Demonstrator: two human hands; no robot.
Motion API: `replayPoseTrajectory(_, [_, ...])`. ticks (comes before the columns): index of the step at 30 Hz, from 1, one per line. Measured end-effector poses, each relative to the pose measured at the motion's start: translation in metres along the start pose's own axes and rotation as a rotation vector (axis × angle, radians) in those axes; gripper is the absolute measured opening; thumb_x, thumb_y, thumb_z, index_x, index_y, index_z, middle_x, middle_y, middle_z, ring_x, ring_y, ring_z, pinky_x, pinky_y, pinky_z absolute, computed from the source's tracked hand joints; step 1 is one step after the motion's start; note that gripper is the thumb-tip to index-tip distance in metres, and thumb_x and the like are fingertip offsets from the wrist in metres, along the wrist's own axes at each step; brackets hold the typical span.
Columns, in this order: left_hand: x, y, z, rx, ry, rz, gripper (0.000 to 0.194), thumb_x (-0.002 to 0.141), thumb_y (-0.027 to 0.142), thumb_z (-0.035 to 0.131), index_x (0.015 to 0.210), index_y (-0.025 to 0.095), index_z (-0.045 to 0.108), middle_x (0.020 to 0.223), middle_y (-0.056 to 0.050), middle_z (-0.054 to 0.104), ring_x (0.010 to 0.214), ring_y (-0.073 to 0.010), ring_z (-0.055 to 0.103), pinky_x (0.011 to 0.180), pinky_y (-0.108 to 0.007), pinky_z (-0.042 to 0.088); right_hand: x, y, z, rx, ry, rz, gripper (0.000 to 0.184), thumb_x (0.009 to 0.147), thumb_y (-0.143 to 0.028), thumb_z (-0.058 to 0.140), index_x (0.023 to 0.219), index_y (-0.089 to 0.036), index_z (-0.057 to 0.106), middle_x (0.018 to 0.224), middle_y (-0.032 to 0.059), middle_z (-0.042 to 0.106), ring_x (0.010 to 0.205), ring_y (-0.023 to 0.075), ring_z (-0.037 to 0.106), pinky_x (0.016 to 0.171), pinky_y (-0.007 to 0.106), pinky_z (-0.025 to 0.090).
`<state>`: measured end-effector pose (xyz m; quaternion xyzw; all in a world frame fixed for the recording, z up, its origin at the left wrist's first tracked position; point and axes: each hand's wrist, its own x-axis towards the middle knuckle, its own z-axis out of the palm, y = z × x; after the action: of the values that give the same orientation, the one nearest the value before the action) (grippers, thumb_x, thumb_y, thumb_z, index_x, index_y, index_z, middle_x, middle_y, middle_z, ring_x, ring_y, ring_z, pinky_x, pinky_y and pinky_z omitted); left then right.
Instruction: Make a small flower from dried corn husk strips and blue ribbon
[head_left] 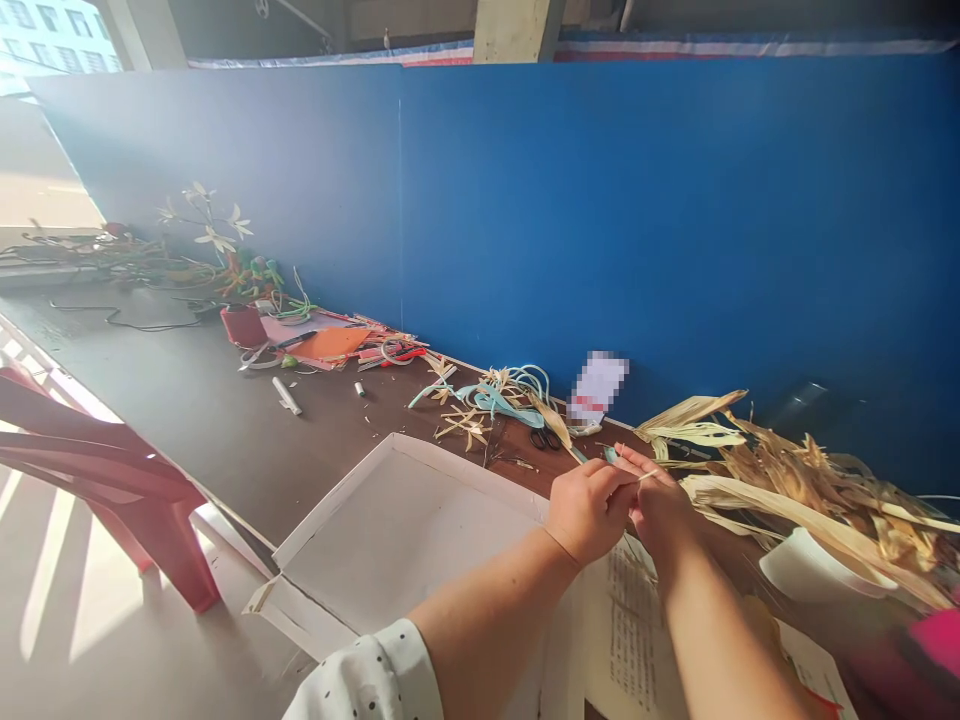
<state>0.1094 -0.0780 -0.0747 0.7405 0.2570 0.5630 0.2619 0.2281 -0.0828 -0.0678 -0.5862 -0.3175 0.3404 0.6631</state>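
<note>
My left hand (586,510) and my right hand (658,505) meet over the table's near part, fingers pinched together. Between them they hold a thin pale strip of dried husk (646,477), with a small bluish-green bit (609,455) showing above the left fingers. Both hands are closed on this piece. A heap of dried corn husks (795,480) lies just to the right of my hands. Under my forearms lies a flattened white cardboard sheet (390,530) and a printed paper (630,640).
Along the blue partition (600,220) lie black scissors (546,438), light blue ribbon strips (499,398), husk flowers (465,425), coloured paper (334,343), a red cup (244,325) and a flower arrangement (210,225). A white bowl (810,570) sits right; a red plastic chair (105,470) stands left.
</note>
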Motion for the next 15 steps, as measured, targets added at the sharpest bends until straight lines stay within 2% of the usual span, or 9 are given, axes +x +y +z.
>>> replayPoseTrajectory(3, [0.001,-0.004,0.006,-0.171,0.020,-0.201,0.014,0.082,0.026,0.058,0.082,0.019,0.071,0.081,-0.003,0.063,0.072,-0.0106,0.056,0.069,-0.021,0.045,-0.003,-0.003,-0.004,0.106,0.044,0.089,0.045,0.052,-0.029,0.080,0.097,-0.024,0.071,0.066,-0.0018,0.062,0.046,0.0074,0.046,0.038,0.018,0.037])
replayPoseTrajectory(6, [0.007,-0.013,0.008,-0.357,0.081,-0.485,0.015,0.074,0.029,0.067,0.076,0.015,0.070,0.077,-0.003,0.058,0.063,-0.0078,0.051,0.061,-0.021,0.042,-0.012,-0.003,-0.005,0.143,0.098,0.059,0.048,0.052,-0.031,0.082,0.098,-0.025,0.071,0.063,-0.0041,0.059,0.046,0.0052,0.040,0.038,0.015,0.033])
replayPoseTrajectory(9, [0.014,-0.019,0.005,-0.625,-0.007,-0.708,0.024,0.070,0.035,0.070,0.074,0.011,0.068,0.058,0.001,0.051,0.048,-0.0054,0.042,0.048,-0.020,0.033,-0.024,0.000,-0.006,0.113,0.114,0.039,0.051,0.054,-0.036,0.082,0.103,-0.026,0.070,0.065,-0.0043,0.058,0.049,0.0048,0.039,0.040,0.014,0.033])
replayPoseTrajectory(12, [0.018,-0.018,0.001,-0.799,-0.080,-0.785,0.035,0.064,0.042,0.073,0.075,0.009,0.066,0.047,0.004,0.045,0.040,-0.0047,0.036,0.042,-0.020,0.028,-0.033,0.002,-0.008,0.083,0.093,-0.001,0.049,0.057,-0.040,0.082,0.102,-0.025,0.070,0.061,-0.0050,0.054,0.050,0.0055,0.038,0.042,0.014,0.032])
replayPoseTrajectory(15, [0.018,-0.015,-0.002,-0.807,-0.107,-0.791,0.040,0.060,0.044,0.076,0.074,0.008,0.066,0.046,0.003,0.047,0.040,-0.0048,0.038,0.042,-0.020,0.030,-0.035,0.003,-0.009,0.050,0.097,-0.006,0.043,0.057,-0.042,0.083,0.092,-0.022,0.069,0.057,-0.0049,0.051,0.052,0.0067,0.039,0.044,0.014,0.033])
